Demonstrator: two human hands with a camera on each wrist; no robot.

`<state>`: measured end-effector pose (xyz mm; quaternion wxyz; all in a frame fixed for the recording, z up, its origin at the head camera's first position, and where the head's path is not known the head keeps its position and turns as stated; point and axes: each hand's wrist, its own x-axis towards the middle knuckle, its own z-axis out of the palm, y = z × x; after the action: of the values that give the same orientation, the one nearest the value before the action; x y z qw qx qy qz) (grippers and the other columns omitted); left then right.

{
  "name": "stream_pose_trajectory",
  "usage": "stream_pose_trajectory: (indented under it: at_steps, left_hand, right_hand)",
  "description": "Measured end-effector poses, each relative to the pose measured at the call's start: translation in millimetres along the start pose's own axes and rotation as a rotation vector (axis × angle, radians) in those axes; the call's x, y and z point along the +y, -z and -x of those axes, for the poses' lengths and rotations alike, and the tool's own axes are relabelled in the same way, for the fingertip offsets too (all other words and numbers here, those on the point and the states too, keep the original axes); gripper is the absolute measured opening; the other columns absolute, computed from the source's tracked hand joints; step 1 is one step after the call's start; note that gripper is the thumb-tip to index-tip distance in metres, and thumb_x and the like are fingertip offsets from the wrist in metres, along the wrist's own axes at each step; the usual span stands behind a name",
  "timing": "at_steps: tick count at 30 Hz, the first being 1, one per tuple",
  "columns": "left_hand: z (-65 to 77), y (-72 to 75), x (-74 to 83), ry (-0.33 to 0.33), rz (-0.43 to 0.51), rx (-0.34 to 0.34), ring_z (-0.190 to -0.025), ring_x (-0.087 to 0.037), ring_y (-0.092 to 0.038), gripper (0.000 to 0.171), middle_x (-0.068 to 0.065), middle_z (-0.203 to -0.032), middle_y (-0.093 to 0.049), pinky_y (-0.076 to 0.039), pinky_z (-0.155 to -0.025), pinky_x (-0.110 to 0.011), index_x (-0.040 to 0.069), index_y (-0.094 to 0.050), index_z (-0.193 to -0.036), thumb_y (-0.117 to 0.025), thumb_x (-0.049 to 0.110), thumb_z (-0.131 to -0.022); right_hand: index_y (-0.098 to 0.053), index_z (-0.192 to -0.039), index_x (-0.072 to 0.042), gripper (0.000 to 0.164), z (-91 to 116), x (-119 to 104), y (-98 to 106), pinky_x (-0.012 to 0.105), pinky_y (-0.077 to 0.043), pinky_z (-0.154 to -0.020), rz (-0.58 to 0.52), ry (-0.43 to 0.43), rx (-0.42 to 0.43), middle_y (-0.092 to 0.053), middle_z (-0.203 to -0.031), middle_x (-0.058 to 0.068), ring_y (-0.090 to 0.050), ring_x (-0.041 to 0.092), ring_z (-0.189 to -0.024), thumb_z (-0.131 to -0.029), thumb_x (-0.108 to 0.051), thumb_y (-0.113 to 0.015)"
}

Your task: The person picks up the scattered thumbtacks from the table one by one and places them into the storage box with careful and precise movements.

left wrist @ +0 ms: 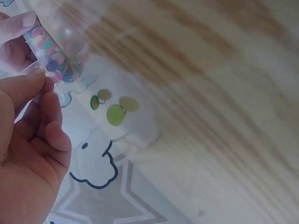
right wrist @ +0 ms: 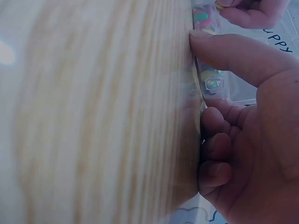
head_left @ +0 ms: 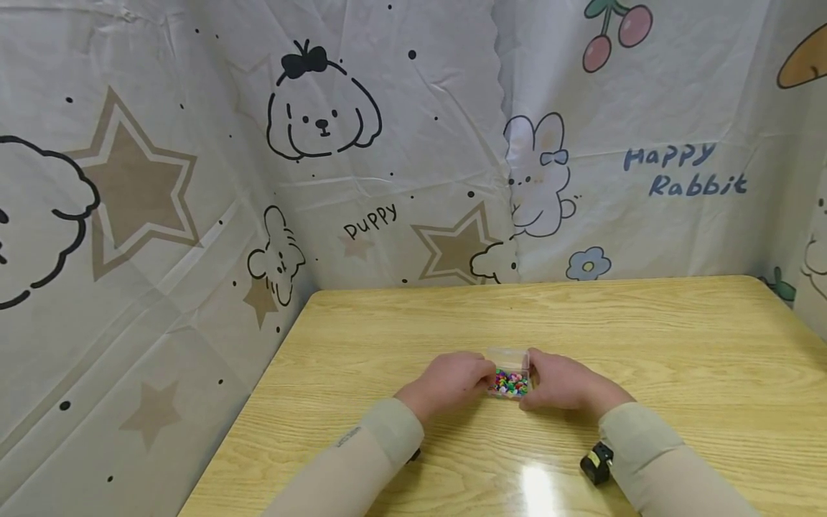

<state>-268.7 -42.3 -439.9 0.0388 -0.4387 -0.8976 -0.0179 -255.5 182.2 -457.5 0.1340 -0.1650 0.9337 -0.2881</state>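
A small clear plastic box (head_left: pixel 509 388) of colourful round beads (head_left: pixel 510 383) stands on the table, its clear lid (head_left: pixel 508 355) raised at the back. My right hand (head_left: pixel 561 380) grips the box from the right, thumb at the near side and fingers behind. From the left, my left hand (head_left: pixel 455 384) reaches to the box's rim with thumb and fingertip together. Between those tips a small yellow piece (right wrist: pixel 219 6) shows in the right wrist view. The beads (left wrist: pixel 51 53) show through the box wall in the left wrist view, below the right hand's fingers.
The wood-grain table (head_left: pixel 388 323) runs back to a printed cloth (head_left: pixel 400 143) hung behind it and at both sides. A black wrist camera (head_left: pixel 597 463) is strapped at the right sleeve (head_left: pixel 652 445). Light glares off the table's near part.
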Motion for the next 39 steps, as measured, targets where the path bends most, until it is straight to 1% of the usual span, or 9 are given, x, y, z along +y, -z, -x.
stream_pose_trajectory:
  at_steps: [4, 8, 16, 21, 26, 32, 39]
  left_hand:
    - [-2.3, -0.2, 2.3, -0.004, 0.001, 0.009, -0.070, 0.003, -0.047, 0.005, 0.015, -0.082, -0.058, -0.046, -0.063, -0.017, 0.025, -0.064, -0.089, -0.065, 0.021, -0.092]
    - [-4.1, -1.1, 4.0, 0.008, -0.017, 0.007, -0.071, 0.003, -0.049, 0.004, 0.014, -0.084, -0.059, -0.047, -0.064, -0.017, 0.026, -0.067, -0.092, -0.065, 0.022, -0.092]
    - [-7.2, -1.9, 5.8, 0.042, -0.037, -0.058, -0.069, 0.002, -0.048, 0.007, 0.013, -0.083, -0.059, -0.047, -0.061, -0.018, 0.025, -0.071, -0.091, -0.064, 0.023, -0.093]
    - [-6.5, -2.4, 5.1, 0.060, -0.042, -0.062, -0.069, 0.003, -0.048, 0.009, 0.014, -0.082, -0.061, -0.047, -0.062, -0.018, 0.025, -0.072, -0.093, -0.063, 0.022, -0.093]
    - [-3.2, -0.6, 3.5, 0.066, -0.043, -0.059, -0.071, 0.003, -0.051, 0.011, 0.014, -0.085, -0.064, -0.049, -0.065, -0.019, 0.025, -0.072, -0.097, -0.062, 0.023, -0.093]
    - [1.4, 5.0, -1.3, 0.083, 0.001, -0.052, -0.083, 0.003, -0.055, 0.014, 0.015, -0.097, -0.067, -0.050, -0.074, -0.023, 0.025, -0.071, -0.101, -0.060, 0.021, -0.094]
    - [12.2, 11.3, -15.9, 0.153, 0.027, -0.083, -0.089, 0.000, -0.056, 0.017, 0.014, -0.101, -0.067, -0.051, -0.076, -0.025, 0.024, -0.070, -0.103, -0.057, 0.016, -0.095]
  right_hand:
    - [-0.049, -0.098, -0.015, 0.050, -0.6, 0.3, 0.3, 0.037, -0.041, -0.062, 0.009, -0.004, 0.000, -0.054, -0.078, 0.002, -0.048, 0.019, -0.068, -0.066, -0.035, -0.081]
    - [-0.049, -0.098, -0.016, 0.050, -1.2, 1.4, -0.6, 0.037, -0.041, -0.062, 0.011, -0.015, 0.003, -0.054, -0.078, 0.001, -0.048, 0.018, -0.068, -0.066, -0.036, -0.082]
    - [-0.049, -0.097, -0.016, 0.049, -1.3, 2.9, -1.1, 0.037, -0.040, -0.061, 0.002, -0.014, 0.012, -0.053, -0.075, 0.002, -0.048, 0.018, -0.066, -0.066, -0.035, -0.082]
    - [-0.049, -0.097, -0.016, 0.050, -0.1, 2.2, -1.0, 0.036, -0.040, -0.060, 0.001, 0.001, 0.011, -0.053, -0.074, 0.001, -0.047, 0.018, -0.065, -0.065, -0.034, -0.082]
    - [-0.049, -0.097, -0.016, 0.050, -0.2, 2.0, -0.5, 0.036, -0.041, -0.060, -0.001, -0.001, 0.010, -0.054, -0.075, 0.001, -0.048, 0.018, -0.065, -0.065, -0.034, -0.082]
    - [-0.049, -0.097, -0.017, 0.050, -2.2, 4.6, -1.7, 0.036, -0.041, -0.061, -0.001, -0.017, 0.014, -0.055, -0.075, 0.000, -0.048, 0.017, -0.066, -0.065, -0.035, -0.082]
    - [-0.048, -0.096, -0.018, 0.050, -1.0, 3.6, -1.6, 0.037, -0.041, -0.063, 0.009, -0.009, 0.014, -0.054, -0.077, 0.001, -0.048, 0.018, -0.068, -0.065, -0.037, -0.082]
